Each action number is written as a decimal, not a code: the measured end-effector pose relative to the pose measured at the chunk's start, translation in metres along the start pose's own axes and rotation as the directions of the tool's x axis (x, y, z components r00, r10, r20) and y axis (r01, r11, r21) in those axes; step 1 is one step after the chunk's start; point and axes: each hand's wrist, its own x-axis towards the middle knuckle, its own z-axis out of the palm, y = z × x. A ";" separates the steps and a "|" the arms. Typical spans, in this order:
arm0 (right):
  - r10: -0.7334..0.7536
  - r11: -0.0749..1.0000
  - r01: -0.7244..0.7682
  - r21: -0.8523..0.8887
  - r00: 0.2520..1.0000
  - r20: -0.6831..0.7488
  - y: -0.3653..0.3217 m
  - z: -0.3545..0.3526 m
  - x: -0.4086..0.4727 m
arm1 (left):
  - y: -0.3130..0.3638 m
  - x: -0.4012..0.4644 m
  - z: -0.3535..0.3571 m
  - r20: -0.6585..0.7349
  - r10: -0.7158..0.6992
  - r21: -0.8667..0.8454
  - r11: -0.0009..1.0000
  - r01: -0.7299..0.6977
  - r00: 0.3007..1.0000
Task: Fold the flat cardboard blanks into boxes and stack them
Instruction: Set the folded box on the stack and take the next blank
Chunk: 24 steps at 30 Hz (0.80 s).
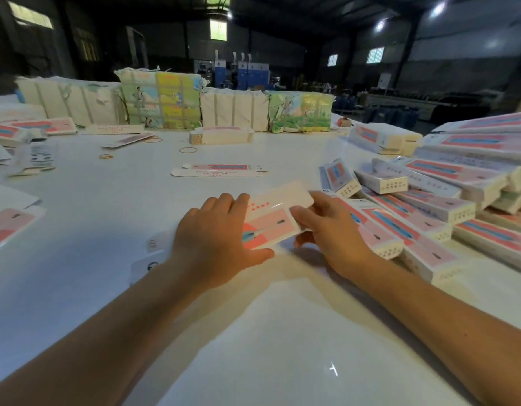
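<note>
A person folds a pink-printed cardboard blank (271, 218) at a white table (107, 230), just beside the pile of finished boxes (429, 218) that lies to the blank's right. The left hand (215, 238) grips the blank's near-left end, fingers curled over its top and thumb beneath. The right hand (326, 227) pinches the opposite end, fingers on the printed face. The blank's long axis runs between the two hands, tilted up toward the far right. The right hand is nearer the pile, so stacking likely falls to it. Another flat blank (218, 170) lies beyond the blank, farther up the table.
</note>
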 end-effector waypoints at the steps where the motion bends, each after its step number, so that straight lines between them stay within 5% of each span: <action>1: -0.125 0.976 0.109 -0.191 0.989 -0.075 0.002 -0.002 -0.001 | 0.001 0.001 0.000 -0.013 -0.023 -0.011 1.000 0.022 1.000; 4: -0.560 0.619 0.444 -0.648 0.828 0.032 -0.003 -0.006 -0.004 | 0.005 0.003 -0.003 -0.047 -0.113 -0.027 0.993 0.112 0.993; 6: -0.577 0.397 0.518 -0.757 0.783 0.233 -0.006 -0.002 -0.011 | 0.007 0.002 -0.004 -0.067 -0.150 -0.013 0.989 0.150 0.986; 8: -0.500 0.332 0.495 -0.803 0.814 0.295 -0.007 0.008 -0.018 | 0.008 0.000 -0.003 -0.085 -0.149 0.008 0.989 0.150 0.985; 11: -0.431 0.637 0.427 -0.642 0.888 0.163 -0.008 0.018 -0.023 | 0.009 -0.003 -0.002 -0.075 -0.159 0.020 0.987 0.161 0.984; 14: -0.229 0.959 0.229 -0.168 0.973 0.022 -0.014 0.014 -0.019 | 0.008 0.001 0.000 -0.012 -0.208 0.036 0.977 0.208 0.978; 16: -0.179 0.983 0.180 -0.024 0.983 0.030 -0.016 0.008 -0.016 | 0.005 0.005 0.001 0.041 -0.215 -0.027 0.976 0.216 0.976; 20: -0.269 0.950 0.281 -0.137 0.958 0.102 -0.014 -0.001 -0.012 | -0.002 0.008 -0.001 0.177 -0.168 -0.220 0.954 0.205 0.970; 24: -0.317 0.941 0.334 -0.053 0.927 0.201 -0.011 -0.003 -0.013 | -0.012 0.009 -0.008 0.307 -0.098 -0.332 0.921 0.203 0.947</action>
